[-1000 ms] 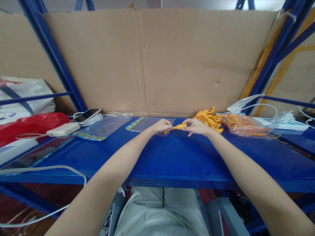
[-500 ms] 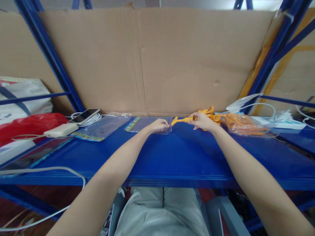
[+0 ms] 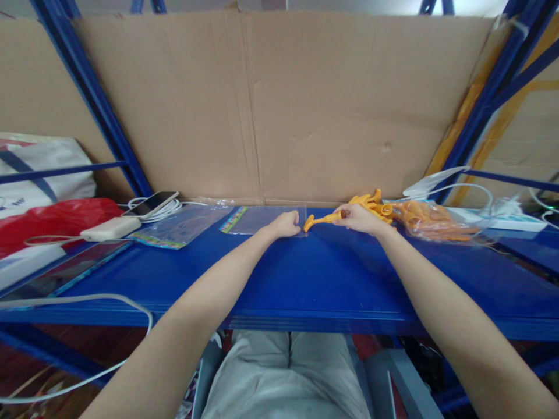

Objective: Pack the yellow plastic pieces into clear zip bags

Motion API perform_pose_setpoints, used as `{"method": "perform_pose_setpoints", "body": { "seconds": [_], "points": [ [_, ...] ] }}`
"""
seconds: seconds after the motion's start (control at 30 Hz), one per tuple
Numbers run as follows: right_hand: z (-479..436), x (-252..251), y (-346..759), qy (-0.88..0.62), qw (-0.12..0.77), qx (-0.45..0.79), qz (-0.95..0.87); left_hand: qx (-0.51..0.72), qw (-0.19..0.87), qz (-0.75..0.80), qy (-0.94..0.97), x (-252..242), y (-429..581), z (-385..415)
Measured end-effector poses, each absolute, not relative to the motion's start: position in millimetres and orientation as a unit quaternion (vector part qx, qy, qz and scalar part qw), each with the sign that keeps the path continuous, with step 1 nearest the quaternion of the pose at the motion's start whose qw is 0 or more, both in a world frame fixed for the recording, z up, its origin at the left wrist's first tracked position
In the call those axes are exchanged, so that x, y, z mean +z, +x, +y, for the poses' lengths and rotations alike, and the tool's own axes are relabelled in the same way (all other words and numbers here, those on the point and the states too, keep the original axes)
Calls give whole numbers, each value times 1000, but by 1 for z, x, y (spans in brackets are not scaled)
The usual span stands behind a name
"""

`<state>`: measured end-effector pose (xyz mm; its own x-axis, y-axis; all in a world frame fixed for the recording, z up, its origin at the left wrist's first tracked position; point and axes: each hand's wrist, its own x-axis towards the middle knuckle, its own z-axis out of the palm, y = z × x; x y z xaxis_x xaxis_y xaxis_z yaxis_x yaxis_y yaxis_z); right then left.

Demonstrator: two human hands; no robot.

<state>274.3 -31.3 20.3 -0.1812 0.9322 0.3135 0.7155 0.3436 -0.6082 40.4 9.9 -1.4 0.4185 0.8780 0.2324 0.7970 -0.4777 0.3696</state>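
Note:
My left hand [image 3: 285, 224] is closed at the right end of a clear plastic bag [image 3: 257, 221] that lies flat with a colourful printed strip at its left end. Its fingers are curled on the bag's edge. In my right hand [image 3: 357, 218] is the right end of a long orange plastic piece [image 3: 322, 220]. The piece's bent left tip points at the bag's right edge, just right of my left hand. Behind my right hand lies a pile of similar orange pieces [image 3: 373, 203]. More orange pieces fill a clear bag [image 3: 430, 221] to the right.
A second clear bag [image 3: 187, 224] lies left on the blue shelf [image 3: 301, 279]. Farther left are a phone [image 3: 152, 205], a white power bank [image 3: 110, 229], cables and a red bag [image 3: 56, 224]. Cardboard [image 3: 327, 105] stands behind; a white box [image 3: 502, 220] lies right.
The orange piece's left tip has dropped, and its right end shows more in my right hand. My left hand has turned slightly, its thumb raised, at the bag's edge.

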Motion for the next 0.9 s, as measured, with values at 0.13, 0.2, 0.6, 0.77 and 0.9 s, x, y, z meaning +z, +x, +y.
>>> {"method": "perform_pose_setpoints", "body": {
  "seconds": [0.13,0.2,0.6,0.77,0.9],
  "points": [
    [-21,11,277,-494,361,176,-771,227,113,461,850,-3,42,9],
    [-19,7,273,-472,373,197,-774,234,116,440,859,-3,46,6],
    [-20,-6,235,-423,382,190,-800,204,-23,361,910,4,65,-25],
    [-18,-10,228,-428,360,175,-810,204,-23,379,902,6,63,-29],
    [-16,-16,218,-432,329,175,-821,222,-33,430,875,25,54,-27]
  ]
}}
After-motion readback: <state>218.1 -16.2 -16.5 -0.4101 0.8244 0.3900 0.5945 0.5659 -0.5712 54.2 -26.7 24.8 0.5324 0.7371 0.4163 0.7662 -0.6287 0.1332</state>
